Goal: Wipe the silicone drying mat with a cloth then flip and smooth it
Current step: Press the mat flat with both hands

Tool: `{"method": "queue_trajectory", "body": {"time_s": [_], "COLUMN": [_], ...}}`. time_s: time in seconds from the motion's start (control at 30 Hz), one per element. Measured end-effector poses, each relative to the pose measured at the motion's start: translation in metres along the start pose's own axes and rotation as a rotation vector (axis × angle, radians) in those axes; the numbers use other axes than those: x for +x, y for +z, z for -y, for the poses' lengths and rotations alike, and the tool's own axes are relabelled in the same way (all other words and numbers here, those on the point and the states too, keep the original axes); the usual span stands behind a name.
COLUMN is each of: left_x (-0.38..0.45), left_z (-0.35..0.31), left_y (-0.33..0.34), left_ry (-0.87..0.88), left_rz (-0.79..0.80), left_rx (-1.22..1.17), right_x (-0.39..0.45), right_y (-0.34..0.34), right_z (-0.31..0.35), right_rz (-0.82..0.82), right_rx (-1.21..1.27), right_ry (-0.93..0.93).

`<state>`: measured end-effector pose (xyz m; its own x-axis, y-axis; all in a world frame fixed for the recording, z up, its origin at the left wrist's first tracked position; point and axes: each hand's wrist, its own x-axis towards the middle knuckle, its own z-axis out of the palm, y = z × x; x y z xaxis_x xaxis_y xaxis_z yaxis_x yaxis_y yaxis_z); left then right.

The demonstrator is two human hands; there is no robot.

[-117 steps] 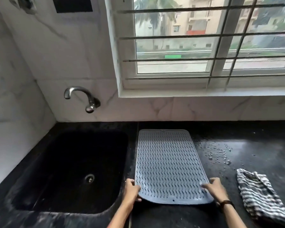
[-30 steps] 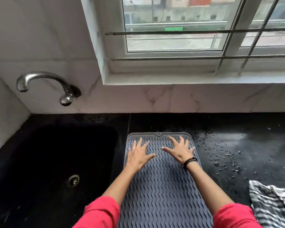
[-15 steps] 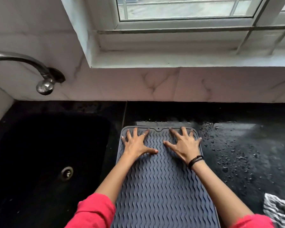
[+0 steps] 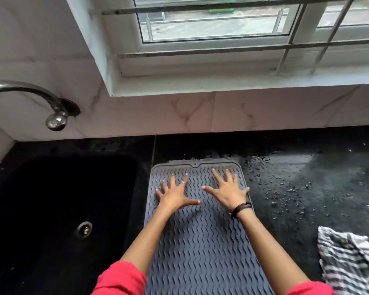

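Since half a second ago both hands have been drawn back a little from the far edge of the mat, and more of the window has come into view at the top. Largest in the scene is the black counter [image 4: 307,188], against a pale marbled wall under the window [image 4: 213,28]. A black sink [image 4: 51,209] is set into the counter on the left, with a metal tap [image 4: 55,116] mounted on the wall above it. The grey mat [image 4: 200,252] is laid flat on the counter just right of the sink, its long side running away from the person and its wavy ridges facing up. A striped cloth [image 4: 347,265] is left crumpled on the counter at the lower right, apart from the mat. Water drops [image 4: 285,188] are scattered on the counter beside the mat's right edge. The left hand [image 4: 175,195] and the right hand [image 4: 228,191] are pressed palm down on the far part of the mat, fingers spread wide, nothing gripped by either. Red sleeves [image 4: 119,279] are seen at the bottom edge. A dark band [image 4: 241,207] is worn on the right wrist, and a ring [image 4: 183,182] on a finger of the left hand
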<state>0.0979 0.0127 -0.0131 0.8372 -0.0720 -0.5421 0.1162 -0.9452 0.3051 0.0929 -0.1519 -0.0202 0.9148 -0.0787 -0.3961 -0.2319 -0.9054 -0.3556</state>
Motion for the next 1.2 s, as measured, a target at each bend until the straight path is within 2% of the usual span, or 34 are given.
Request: {"method": "queue_trajectory", "body": {"time_s": [0.17, 0.43, 0.77, 1.0, 1.1, 1.2], "left_x": [-0.02, -0.013, -0.047, -0.123, -0.137, -0.15], "left_z": [0.02, 0.036, 0.031, 0.048, 0.053, 0.06], "left_y": [0.038, 0.041, 0.022, 0.057, 0.068, 0.078], "left_ry": [0.022, 0.057, 0.112, 0.148, 0.167, 0.172], "left_rz": [-0.05, -0.082, 0.025, 0.166, 0.174, 0.223], "left_rx": [-0.033, 0.009, 0.039, 0.191, 0.216, 0.254], "right_x": [-0.032, -0.023, -0.051, -0.142, -0.156, -0.164], "right_y": [0.035, 0.038, 0.012, 0.023, 0.034, 0.045], "right_z": [-0.019, -0.033, -0.025, -0.034, -0.033, -0.031], "right_rz": [-0.038, -0.027, 0.105, 0.302, 0.299, 0.349], "right_rx": [0.002, -0.013, -0.028, -0.063, -0.052, -0.151], "right_ry": [-0.027, -0.074, -0.078, -0.033, -0.027, -0.013]}}
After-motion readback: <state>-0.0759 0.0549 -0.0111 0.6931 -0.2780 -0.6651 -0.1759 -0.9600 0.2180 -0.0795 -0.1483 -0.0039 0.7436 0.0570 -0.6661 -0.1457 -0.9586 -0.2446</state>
